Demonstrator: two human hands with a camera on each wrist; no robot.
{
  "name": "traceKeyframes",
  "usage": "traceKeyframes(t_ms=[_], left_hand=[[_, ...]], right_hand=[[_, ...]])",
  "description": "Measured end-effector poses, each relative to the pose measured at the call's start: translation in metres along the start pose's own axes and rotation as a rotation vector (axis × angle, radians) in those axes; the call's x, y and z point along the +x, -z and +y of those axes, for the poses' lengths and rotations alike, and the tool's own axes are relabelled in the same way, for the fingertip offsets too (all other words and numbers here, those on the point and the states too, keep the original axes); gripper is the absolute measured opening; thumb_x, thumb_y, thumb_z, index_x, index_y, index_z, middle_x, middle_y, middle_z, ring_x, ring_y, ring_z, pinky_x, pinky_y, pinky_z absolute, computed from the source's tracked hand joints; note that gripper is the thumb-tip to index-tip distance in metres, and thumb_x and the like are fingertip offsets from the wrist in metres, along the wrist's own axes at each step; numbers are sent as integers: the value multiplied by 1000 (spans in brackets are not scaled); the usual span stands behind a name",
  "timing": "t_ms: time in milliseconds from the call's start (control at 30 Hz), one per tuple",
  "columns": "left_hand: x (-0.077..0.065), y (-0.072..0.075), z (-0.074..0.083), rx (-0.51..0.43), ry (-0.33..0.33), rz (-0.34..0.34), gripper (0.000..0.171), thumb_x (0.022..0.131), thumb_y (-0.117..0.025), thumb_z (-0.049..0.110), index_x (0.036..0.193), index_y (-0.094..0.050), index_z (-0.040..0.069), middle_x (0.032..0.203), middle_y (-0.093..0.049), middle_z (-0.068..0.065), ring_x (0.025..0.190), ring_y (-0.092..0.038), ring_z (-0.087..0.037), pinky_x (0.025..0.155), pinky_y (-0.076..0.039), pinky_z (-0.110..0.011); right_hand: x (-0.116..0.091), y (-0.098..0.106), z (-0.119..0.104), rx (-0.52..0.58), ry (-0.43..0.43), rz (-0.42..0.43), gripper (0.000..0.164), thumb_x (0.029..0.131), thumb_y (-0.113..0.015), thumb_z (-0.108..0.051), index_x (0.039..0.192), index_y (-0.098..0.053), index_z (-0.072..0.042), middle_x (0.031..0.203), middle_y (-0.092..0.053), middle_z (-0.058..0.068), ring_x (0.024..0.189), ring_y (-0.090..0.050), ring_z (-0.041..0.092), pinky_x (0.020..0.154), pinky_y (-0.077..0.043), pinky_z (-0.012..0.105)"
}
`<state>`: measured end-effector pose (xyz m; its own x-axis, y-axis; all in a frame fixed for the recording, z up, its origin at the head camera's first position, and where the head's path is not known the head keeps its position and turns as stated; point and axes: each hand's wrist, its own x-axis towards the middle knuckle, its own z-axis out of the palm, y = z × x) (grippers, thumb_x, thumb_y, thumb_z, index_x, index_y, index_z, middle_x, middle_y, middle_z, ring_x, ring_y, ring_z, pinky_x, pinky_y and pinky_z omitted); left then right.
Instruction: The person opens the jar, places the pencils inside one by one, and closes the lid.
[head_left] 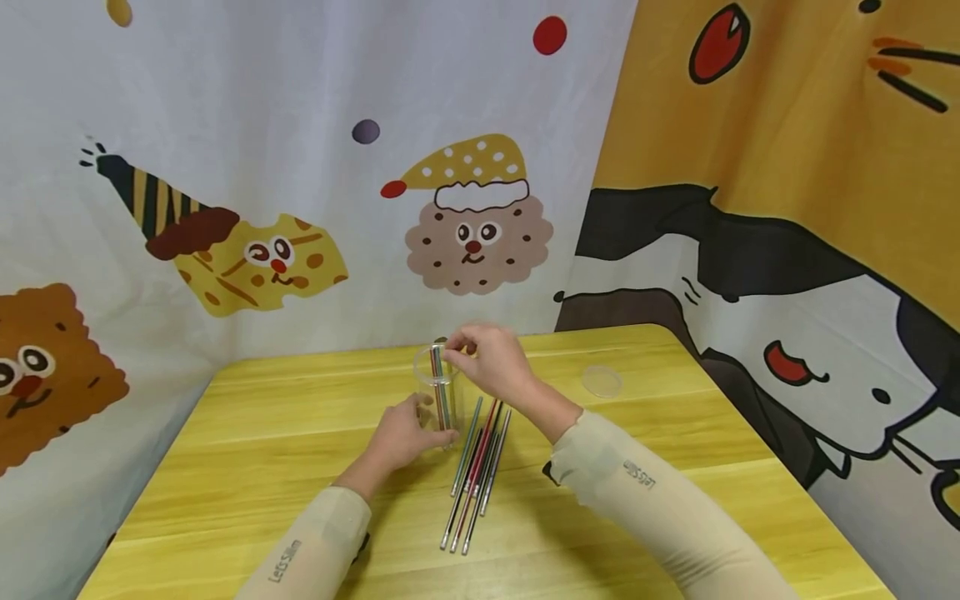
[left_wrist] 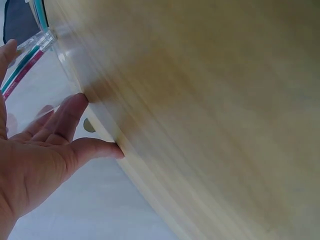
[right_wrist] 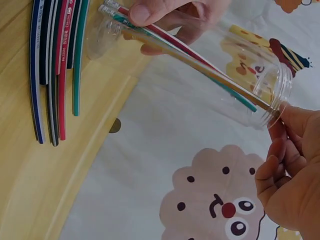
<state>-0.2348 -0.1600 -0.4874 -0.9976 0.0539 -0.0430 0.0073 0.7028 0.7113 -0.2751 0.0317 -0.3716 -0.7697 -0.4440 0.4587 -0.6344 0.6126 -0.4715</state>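
A clear plastic jar (head_left: 426, 382) stands on the table in the head view, tilted across the right wrist view. My left hand (head_left: 405, 433) holds its lower part, with the thumb on one side and the fingers round the other. Inside are a red pencil (right_wrist: 187, 50), a green pencil (right_wrist: 236, 95) and a gold pencil (right_wrist: 227, 83). At the jar's mouth my right hand (head_left: 489, 358) pinches the upper end of the gold pencil between thumb and fingers. Several more pencils (head_left: 480, 467), dark, red and green, lie loosely bunched on the table in front of the jar.
A round clear lid (head_left: 602, 382) lies flat on the right side of the yellow wooden table (head_left: 600, 517). Behind the table's far edge hangs a curtain (head_left: 300, 167) with cartoon prints.
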Motion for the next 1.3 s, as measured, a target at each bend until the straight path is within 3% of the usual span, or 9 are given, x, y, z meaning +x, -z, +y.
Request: traceKeyframes(t_ms=[300,467,600,767,967,1067,1167,1233,1300], left_hand=[[0,-1,0,-5,-4,-10,86,82,-92,48,146,-59,1,124,-74,-18,110,-72,-31,89,-63,-47],[1,-1,0,-5,-2,-15,86,82,-92,48,146,-58,1,125,-74,-18,110,-72,-31,88,-63,-46],[2,-1,0,3,-2,-15,87,82,-92,49,146,-57,1,125,-74,-18,110,-72,-30,88,-63,-46],[2,-1,-1,0,2,-21,88,82,-92,49,147,-57,2,126,-73,-18,110,-71,-31,89,-63,-47],[1,-1,0,-5,-6,-16,87,82,-93,47,146,-57,1,125,-74,-19,110,-72,-32,88,-63,-47],[2,-2,0,-5,-4,-17,86,82,-93,47,145,-57,0,124,-74,-19,107,-72,-31,87,-63,-47],[2,-2,0,-10,3,-23,87,81,-93,47,146,-57,0,123,-74,-19,105,-73,-29,85,-63,-45],[3,-2,0,-12,6,-24,88,81,-94,47,146,-57,1,124,-74,-20,105,-72,-29,85,-63,-45],[2,-2,0,-13,7,-23,89,80,-94,47,146,-57,0,126,-74,-21,107,-73,-31,86,-63,-47]], right_hand=[[1,-4,-2,-115,51,-55,16,105,-72,-28,105,-81,-15,100,-81,-2,103,-70,21,89,-61,39],[1,-4,-2,-242,133,-43,23,108,-63,-22,116,-81,-11,122,-78,6,120,-68,29,102,-59,43],[0,-5,-1,-287,132,-62,30,108,-56,-19,126,-79,-11,133,-73,8,125,-64,30,105,-57,45],[1,-5,1,-250,101,-104,34,110,-53,-20,135,-75,-14,136,-73,8,128,-63,31,109,-56,46],[0,-3,6,-89,34,-101,34,113,-54,-23,141,-70,-14,141,-72,9,134,-63,33,111,-55,51],[0,-1,15,-8,-41,-79,37,115,-51,-27,144,-68,-12,141,-72,10,128,-67,31,106,-58,51],[-1,-1,31,18,-133,-66,36,115,-51,-29,138,-71,-11,126,-76,9,107,-73,25,94,-60,47],[-4,-1,45,15,-205,-125,29,113,-56,-29,119,-77,-10,100,-76,6,82,-68,19,77,-58,40],[-9,-2,59,-18,-282,-244,26,110,-63,-31,94,-73,-13,76,-65,1,65,-55,14,63,-49,33]])
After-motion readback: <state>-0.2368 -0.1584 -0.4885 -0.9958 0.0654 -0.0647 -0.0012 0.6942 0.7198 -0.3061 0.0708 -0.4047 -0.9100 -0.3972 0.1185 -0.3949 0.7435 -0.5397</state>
